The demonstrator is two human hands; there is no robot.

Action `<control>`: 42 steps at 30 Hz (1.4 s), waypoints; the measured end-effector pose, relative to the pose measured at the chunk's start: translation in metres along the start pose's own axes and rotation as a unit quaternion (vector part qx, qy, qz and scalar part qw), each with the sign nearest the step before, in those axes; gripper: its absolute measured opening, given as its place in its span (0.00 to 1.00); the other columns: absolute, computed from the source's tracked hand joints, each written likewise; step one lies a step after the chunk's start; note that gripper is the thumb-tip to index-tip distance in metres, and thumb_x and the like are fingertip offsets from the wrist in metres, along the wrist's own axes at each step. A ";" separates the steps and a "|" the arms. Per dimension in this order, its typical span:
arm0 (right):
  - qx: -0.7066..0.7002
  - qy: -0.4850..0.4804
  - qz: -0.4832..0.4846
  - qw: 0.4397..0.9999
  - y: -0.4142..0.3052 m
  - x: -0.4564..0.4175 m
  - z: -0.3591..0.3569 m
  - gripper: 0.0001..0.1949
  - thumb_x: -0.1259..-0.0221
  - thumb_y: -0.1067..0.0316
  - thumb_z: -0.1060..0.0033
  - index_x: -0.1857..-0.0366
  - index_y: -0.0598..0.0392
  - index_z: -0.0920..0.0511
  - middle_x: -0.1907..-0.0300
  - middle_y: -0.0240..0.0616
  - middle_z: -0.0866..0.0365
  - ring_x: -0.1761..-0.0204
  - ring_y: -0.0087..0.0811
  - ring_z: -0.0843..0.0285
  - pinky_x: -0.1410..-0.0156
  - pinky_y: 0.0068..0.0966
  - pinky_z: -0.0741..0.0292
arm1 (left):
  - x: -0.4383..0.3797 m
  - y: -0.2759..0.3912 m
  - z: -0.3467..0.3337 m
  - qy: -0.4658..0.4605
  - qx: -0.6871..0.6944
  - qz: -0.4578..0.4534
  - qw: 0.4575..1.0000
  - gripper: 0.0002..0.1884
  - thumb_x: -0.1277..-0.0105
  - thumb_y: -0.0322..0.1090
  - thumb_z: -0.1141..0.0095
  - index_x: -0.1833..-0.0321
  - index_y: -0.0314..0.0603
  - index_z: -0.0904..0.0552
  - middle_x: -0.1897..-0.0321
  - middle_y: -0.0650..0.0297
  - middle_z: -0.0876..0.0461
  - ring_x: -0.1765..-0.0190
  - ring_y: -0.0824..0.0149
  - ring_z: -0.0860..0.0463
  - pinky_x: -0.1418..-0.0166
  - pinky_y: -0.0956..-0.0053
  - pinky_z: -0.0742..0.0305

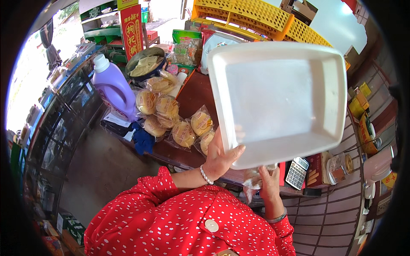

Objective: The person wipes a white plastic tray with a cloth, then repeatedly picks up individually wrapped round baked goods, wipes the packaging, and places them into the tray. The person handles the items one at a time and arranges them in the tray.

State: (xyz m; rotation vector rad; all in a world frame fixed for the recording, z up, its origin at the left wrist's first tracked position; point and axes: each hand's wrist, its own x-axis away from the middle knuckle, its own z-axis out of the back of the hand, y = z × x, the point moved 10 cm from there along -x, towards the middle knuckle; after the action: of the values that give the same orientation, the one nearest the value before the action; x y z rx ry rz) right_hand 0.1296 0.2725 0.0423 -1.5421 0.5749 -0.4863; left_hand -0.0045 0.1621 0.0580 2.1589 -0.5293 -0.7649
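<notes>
My left hand (221, 156) grips the lower left rim of a white plastic tray (269, 102), thumb on the near side and fingers showing faintly through the wall. The tray is tilted up over the dark red table (195, 91), and no contents show in it. Below its bottom edge, my right hand (269, 180) holds a crumpled, clear plastic bag or film (251, 182); what is inside it I cannot tell. Several round baked goods in clear wrappers (166, 108) lie left of the tray, some on top of others.
A purple detergent bottle (113, 86), a blue cloth (143, 139) and a round tin (145, 64) stand or lie at the left. A calculator (297, 173) is beside my right hand, near a lidded jar (339, 166). Yellow plastic crates (250, 16) are behind; a glass display case (69, 99) stands left.
</notes>
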 end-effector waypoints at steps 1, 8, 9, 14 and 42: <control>0.006 -0.016 -0.009 1.000 -0.002 -0.004 -0.006 0.21 0.48 0.61 0.34 0.53 0.62 0.27 0.62 0.34 0.23 0.62 0.25 0.26 0.55 0.23 0.29 | -0.002 -0.006 0.008 0.010 0.000 0.013 1.000 0.28 0.42 0.23 0.45 0.39 0.34 0.40 0.49 0.59 0.29 0.46 0.70 0.29 0.45 0.74 0.31; 0.312 -0.144 -0.028 0.939 0.017 -0.029 -0.015 0.14 0.56 0.81 0.42 0.61 0.60 0.23 0.69 0.34 0.21 0.66 0.22 0.24 0.60 0.20 0.28 | -0.032 0.054 0.081 0.134 0.004 -0.107 0.985 0.27 0.43 0.23 0.44 0.40 0.34 0.38 0.53 0.57 0.27 0.51 0.67 0.25 0.47 0.73 0.29; 0.408 -0.132 0.041 0.902 0.020 -0.032 -0.004 0.16 0.60 0.81 0.44 0.62 0.59 0.23 0.69 0.42 0.19 0.67 0.30 0.20 0.62 0.23 0.27 | -0.034 0.068 0.086 0.135 -0.008 -0.123 0.983 0.28 0.43 0.23 0.45 0.39 0.34 0.38 0.52 0.56 0.27 0.51 0.67 0.26 0.46 0.73 0.29; 0.736 -0.101 -0.022 0.669 0.061 -0.041 0.034 0.16 0.57 0.68 0.42 0.59 0.55 0.24 0.62 0.44 0.20 0.60 0.49 0.22 0.58 0.40 0.26 | -0.035 0.103 0.111 0.173 0.023 -0.148 0.974 0.27 0.41 0.23 0.47 0.38 0.36 0.39 0.49 0.55 0.30 0.48 0.65 0.27 0.44 0.70 0.30; 0.655 -0.259 0.150 0.694 0.102 -0.120 -0.149 0.30 0.53 0.55 0.35 0.42 0.50 0.31 0.34 0.48 0.43 0.31 0.50 0.51 0.33 0.52 0.46 | -0.067 0.082 0.174 0.255 0.028 -0.067 0.964 0.21 0.40 0.30 0.46 0.44 0.37 0.33 0.51 0.60 0.29 0.47 0.65 0.29 0.44 0.65 0.32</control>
State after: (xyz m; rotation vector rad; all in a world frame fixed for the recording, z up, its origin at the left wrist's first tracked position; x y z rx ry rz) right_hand -0.0629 0.2293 -0.0469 -0.1211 -0.0636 -0.0819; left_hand -0.1799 0.0584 0.0539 2.3446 -0.1365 -0.2387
